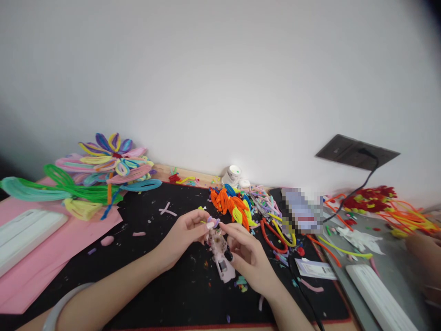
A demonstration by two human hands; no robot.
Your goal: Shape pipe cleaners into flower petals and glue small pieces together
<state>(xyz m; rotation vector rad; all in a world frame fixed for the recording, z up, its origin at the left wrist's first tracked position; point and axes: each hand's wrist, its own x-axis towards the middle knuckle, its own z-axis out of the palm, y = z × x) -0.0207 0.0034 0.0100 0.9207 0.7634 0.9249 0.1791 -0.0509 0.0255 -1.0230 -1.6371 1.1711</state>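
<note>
Near the middle of the mat, my left hand (188,234) pinches a small purple pipe cleaner piece (214,222) between thumb and fingertips. A bit of yellow-green shows beside those fingers. My right hand (250,257) is closed, with its index fingertip at the other side of the purple piece; its curled fingers are partly hidden. Just below both hands is a pale pink tool (224,271) with brownish stains, which looks like a hot glue gun. A dark spot shows at my right thumb tip, over that tool. Whether the right hand also touches the tool, I cannot tell.
Pipe cleaner flowers (117,161) and green loops (79,188) lie on pink paper (86,239) at left. Orange bundles (230,204), a white cup (232,174) and a phone (301,211) lie behind. A black cable (303,287) crosses the mat. Another person's arm (425,257) is at right.
</note>
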